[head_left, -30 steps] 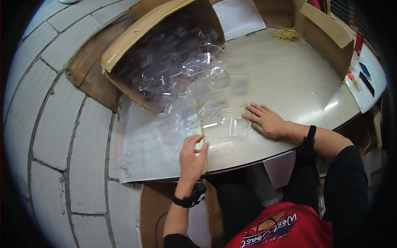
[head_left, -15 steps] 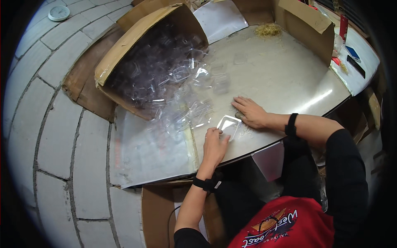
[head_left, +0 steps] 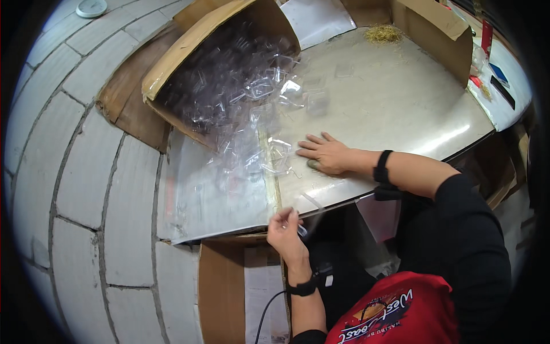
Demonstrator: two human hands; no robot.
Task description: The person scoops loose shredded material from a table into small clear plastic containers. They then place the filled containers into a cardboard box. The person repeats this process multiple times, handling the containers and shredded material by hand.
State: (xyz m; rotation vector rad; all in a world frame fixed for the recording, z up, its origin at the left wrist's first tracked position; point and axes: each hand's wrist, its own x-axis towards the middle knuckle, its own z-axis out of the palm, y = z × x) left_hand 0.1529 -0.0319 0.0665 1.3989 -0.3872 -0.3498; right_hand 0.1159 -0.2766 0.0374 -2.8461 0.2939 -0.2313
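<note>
My left hand (head_left: 285, 233) is at the table's front edge, fingers closed on a clear plastic case (head_left: 303, 230); the case is blurred and partly hidden by the fingers. Palm down on the grey tabletop (head_left: 395, 97), my right hand (head_left: 327, 156) lies with its fingers spread. Something small and greenish shows by its thumb; its kind is unclear. To the left of the right hand, a loose heap of clear plastic cases (head_left: 260, 86) spills from a cardboard carton (head_left: 153, 85) tipped on its side.
A tuft of yellow straw-like shreds (head_left: 382, 34) sits at the far side, beside a cardboard wall (head_left: 438, 37). A blue flat device (head_left: 498, 73) and a black one (head_left: 502, 93) lie at far right. Below the front edge stands an open cardboard box (head_left: 220, 281).
My left hand has drawn the clear case off the tabletop, toward me to the front edge. My right hand has slid a little to the left.
</note>
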